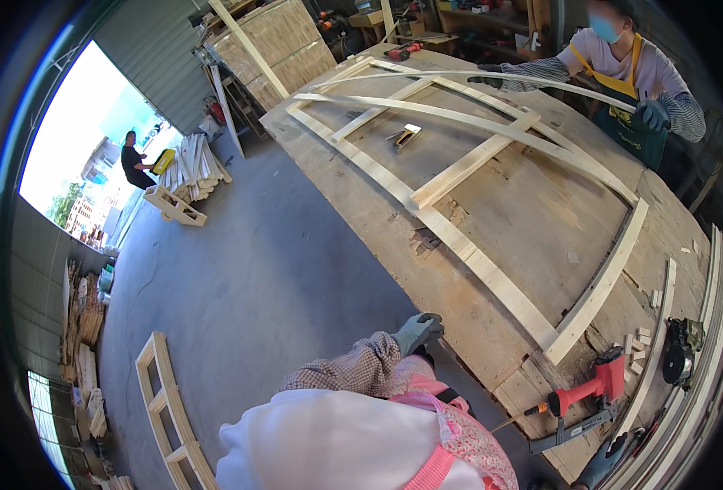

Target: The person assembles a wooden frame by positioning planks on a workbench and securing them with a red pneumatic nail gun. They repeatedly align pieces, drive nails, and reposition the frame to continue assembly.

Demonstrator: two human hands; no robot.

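Observation:
My left hand (420, 332), in a grey-green glove, is beside the table's near edge with its fingers curled together; nothing shows in it. Low at the right, my gloved right hand (602, 465) reaches to the near end of a thin wooden strip (659, 335); shadow hides its grip. A red nail gun (591, 385) lies on the table between my hands. Beyond it, a wooden frame (492, 261) with crosspieces and a curved end spreads over the tabletop. Across the table, a person in a mask and gloves holds a long bent wooden strip (573, 84) over the frame.
Small wood blocks (637, 351) and a black round tool (682, 351) lie at the table's right, by long strips (708, 351). A second red tool (404, 51) sits at the far end. A ladder-like frame (169, 408) lies on the floor at left. Another person stands near a wood pile (194, 170).

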